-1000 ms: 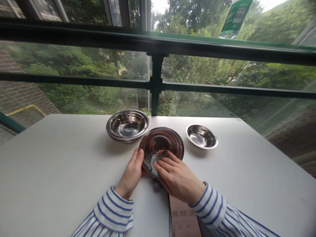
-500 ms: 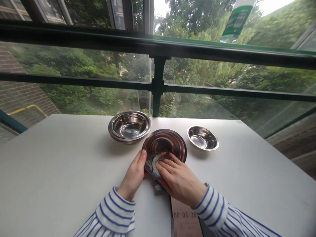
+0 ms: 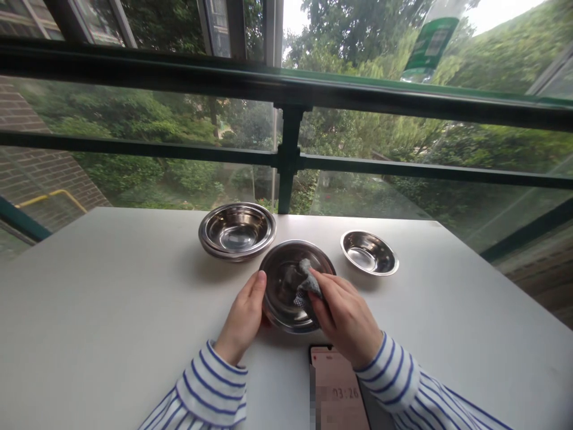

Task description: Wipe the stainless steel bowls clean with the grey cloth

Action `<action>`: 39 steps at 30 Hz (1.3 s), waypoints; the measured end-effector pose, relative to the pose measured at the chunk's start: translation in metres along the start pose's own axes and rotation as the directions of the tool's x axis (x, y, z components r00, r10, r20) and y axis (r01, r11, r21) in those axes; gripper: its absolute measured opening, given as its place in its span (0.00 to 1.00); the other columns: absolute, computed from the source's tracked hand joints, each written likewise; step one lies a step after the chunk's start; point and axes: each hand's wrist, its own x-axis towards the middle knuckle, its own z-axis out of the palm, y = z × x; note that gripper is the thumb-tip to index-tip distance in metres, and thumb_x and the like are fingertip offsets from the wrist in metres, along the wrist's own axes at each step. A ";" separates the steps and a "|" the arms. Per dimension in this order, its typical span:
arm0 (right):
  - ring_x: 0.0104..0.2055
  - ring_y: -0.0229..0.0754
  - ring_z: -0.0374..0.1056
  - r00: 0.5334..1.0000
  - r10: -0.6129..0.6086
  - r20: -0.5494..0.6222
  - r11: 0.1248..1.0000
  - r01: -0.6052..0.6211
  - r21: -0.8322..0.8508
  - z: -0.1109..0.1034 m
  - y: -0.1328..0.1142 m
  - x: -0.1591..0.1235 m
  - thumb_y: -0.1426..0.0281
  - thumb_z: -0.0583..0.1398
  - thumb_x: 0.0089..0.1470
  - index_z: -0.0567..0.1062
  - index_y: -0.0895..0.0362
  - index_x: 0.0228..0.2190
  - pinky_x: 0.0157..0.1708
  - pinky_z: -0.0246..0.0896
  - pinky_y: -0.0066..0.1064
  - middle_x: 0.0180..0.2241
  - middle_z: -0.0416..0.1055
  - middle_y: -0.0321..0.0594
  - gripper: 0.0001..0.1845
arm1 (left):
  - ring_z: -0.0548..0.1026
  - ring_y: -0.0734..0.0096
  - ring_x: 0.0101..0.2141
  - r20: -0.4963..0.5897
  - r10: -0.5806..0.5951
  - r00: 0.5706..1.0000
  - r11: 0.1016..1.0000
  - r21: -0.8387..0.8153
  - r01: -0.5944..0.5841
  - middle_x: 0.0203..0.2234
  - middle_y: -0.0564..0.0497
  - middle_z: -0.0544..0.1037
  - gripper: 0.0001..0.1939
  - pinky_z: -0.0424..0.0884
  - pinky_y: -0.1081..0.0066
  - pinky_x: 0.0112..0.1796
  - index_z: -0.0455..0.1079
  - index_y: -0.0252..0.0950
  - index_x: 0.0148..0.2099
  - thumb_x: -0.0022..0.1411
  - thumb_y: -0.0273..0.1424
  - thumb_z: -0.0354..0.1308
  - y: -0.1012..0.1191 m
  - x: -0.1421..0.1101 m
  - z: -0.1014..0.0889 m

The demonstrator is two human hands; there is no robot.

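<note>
- Bowl (image 3: 280, 292): sits between the two hands, in front of the person, near the middle of the table (image 3: 111, 316); it is tilted, with a round face toward the camera. Whether its underside touches the table cannot be told.
- Left hand (image 3: 244, 316): grips the left edge of the bowl. The thumb presses on the rim; the other fingers pass behind the bowl and are mostly hidden, so their spread cannot be told.
- Right hand (image 3: 349, 316): thumb and fingers are pinched together on a crumpled cloth (image 3: 308, 283), over the right part of the bowl.
- Bowl finish: shiny metal, dark in the middle, with a brighter rim and pale streaks of reflected light.
- Cloth finish: grey, bunched, with a dark patterned patch at its lower end.
- Bowl stack (image 3: 237, 239): nested metal bowls, beyond the held bowl and to its left.
- Small bowl (image 3: 367, 257): upright, to the right, apart from the held bowl.
- Phone (image 3: 344, 412): face up on the table, partly below the right wrist; "03:26" is legible.
- Table: white, smooth, set against a dark green railing (image 3: 289, 173).
- Surroundings: glass panels, trees, a brick wall (image 3: 36, 158) at left, and a green-labelled bottle (image 3: 432, 48) at upper right.
</note>
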 end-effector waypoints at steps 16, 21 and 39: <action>0.49 0.43 0.60 0.891 -0.138 0.433 0.990 0.123 0.062 0.000 -0.023 0.012 0.68 0.49 0.57 0.65 0.55 0.48 0.41 0.51 0.36 0.48 0.68 0.41 0.17 | 0.58 0.65 0.57 -0.028 0.035 0.999 0.993 0.112 -0.031 0.54 0.43 0.66 0.31 0.50 0.66 0.56 0.63 0.29 0.55 0.61 0.48 0.38 -0.008 -0.001 0.001; 0.51 0.50 0.56 0.951 0.010 0.310 0.988 0.038 -0.148 0.012 -0.022 0.021 0.69 0.48 0.58 0.63 0.60 0.50 0.44 0.49 0.43 0.52 0.63 0.48 0.19 | 0.62 0.64 0.54 0.045 0.092 0.995 0.991 0.090 -0.095 0.52 0.47 0.69 0.27 0.55 0.66 0.55 0.64 0.35 0.54 0.61 0.46 0.40 -0.003 -0.007 0.005; 0.48 0.49 0.57 0.950 -0.007 0.312 1.000 0.014 -0.020 0.013 -0.033 0.024 0.68 0.48 0.58 0.62 0.59 0.47 0.40 0.53 0.39 0.49 0.64 0.47 0.16 | 0.61 0.64 0.55 0.011 0.087 0.996 0.987 0.133 -0.087 0.53 0.44 0.68 0.30 0.52 0.65 0.56 0.64 0.32 0.54 0.61 0.47 0.38 -0.010 -0.003 0.005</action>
